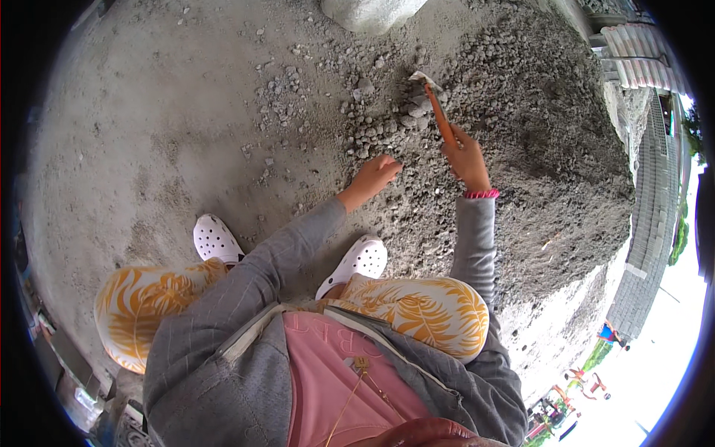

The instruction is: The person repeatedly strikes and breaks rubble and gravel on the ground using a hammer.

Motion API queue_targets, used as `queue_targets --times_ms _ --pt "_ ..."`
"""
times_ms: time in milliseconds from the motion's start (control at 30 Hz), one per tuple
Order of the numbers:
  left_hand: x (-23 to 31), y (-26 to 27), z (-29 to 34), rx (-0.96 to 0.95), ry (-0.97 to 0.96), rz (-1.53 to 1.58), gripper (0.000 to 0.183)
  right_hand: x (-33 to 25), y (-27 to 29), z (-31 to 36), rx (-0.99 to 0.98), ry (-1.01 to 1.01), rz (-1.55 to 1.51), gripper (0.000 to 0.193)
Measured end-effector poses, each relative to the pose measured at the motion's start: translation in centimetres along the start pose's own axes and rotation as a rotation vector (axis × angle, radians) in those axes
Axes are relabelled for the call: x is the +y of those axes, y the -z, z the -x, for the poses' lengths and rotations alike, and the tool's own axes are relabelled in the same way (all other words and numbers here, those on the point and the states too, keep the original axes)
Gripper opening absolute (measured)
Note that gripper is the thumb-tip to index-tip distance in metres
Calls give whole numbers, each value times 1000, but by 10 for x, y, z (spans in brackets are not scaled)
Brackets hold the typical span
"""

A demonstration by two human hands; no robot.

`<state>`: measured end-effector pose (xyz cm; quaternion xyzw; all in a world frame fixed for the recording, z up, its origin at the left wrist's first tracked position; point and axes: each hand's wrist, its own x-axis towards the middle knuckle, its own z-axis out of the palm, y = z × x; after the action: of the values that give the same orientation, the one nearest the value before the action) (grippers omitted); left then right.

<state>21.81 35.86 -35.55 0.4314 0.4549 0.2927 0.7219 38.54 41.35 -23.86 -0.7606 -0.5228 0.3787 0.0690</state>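
Note:
My right hand [467,160] is closed around the orange handle of a short hand tool [441,115]. The tool's pale, flat-looking head touches the heap of grey gravel [514,112], beside a few larger stones [415,112]; its exact kind is hard to make out. To the left of it, my left hand [376,177] hovers low over the heap's near edge with its fingers curled together. Whatever those fingers may hold is too small or hidden to name.
A large pale sack or boulder [372,15] sits at the far edge. Loose stones [287,86] lie scattered over the dusty ground [141,112] on the left. My white clogs [361,261] are planted close to the gravel. A block wall [646,246] and distant people [612,335] show at right.

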Motion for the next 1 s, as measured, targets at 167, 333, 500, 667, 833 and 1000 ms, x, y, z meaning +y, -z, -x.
queue_targets --times_ms 167,333,500,667,833,1000 --pt "43 -53 0 -263 205 537 44 27 -41 55 72 162 -274 47" --pt "56 -77 15 -191 -267 406 35 36 -58 85 182 373 -808 43" --pt "104 -60 22 -132 -783 -146 27 14 -39 93 219 635 -793 40" --pt "111 -47 17 64 -855 -499 30 22 -52 59 424 660 -616 38" --pt "38 -27 -6 61 -143 -80 33 31 -104 27 -168 110 -774 15" --pt "22 -18 -3 -9 9 -111 42 30 -132 36 12 150 -926 15"
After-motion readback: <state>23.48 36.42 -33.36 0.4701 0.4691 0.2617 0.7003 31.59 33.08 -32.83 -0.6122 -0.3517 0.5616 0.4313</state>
